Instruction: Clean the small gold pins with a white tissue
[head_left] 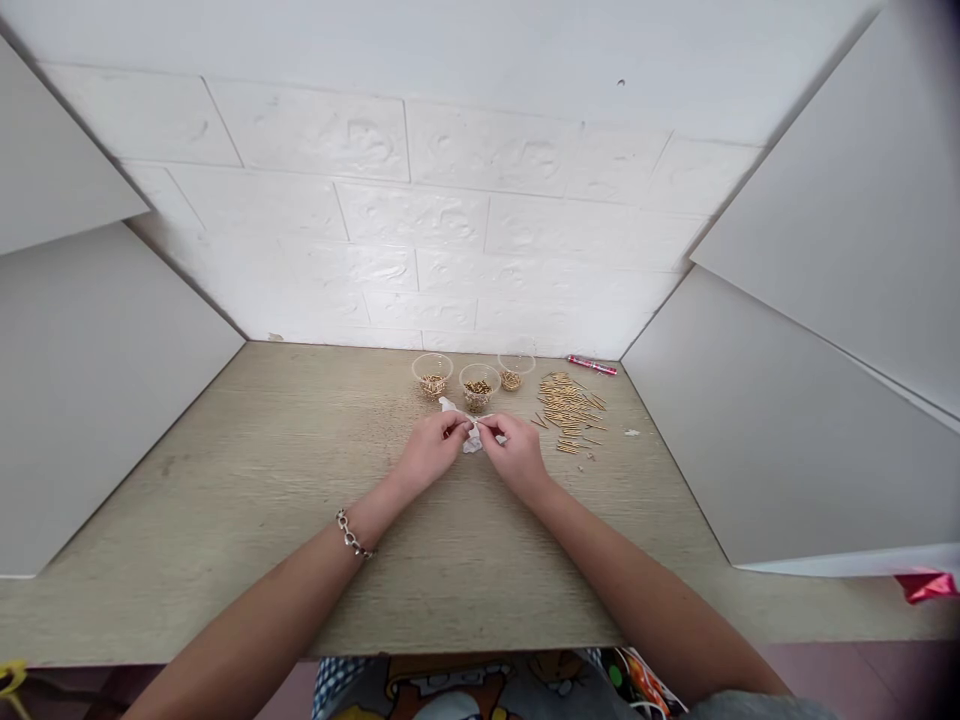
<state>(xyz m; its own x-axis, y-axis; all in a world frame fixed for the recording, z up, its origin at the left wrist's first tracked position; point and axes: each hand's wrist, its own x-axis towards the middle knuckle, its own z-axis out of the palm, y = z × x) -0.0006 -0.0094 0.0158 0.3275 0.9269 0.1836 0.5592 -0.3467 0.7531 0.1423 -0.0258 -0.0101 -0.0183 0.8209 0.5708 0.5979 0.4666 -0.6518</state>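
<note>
My left hand [433, 448] and my right hand [514, 452] meet near the middle of the wood-look table [247, 500]. Between their fingertips both pinch a crumpled piece of white material [471, 438], possibly tissue or cloth, partly hidden by my fingers. Just beyond my hands stand several clear plastic cups [432, 362] holding small gold-coloured pieces. A loose spread of thin gold-coloured sticks [566, 412] lies to the right of my right hand, not touching it.
A red-and-white marker [592, 365] lies at the back right of the table, with a small white scrap [632, 432] near the right side. White brick-textured wall [375, 220] stands behind, and grey panels [97, 380] flank the table. A chain bracelet [351, 533] circles my left wrist.
</note>
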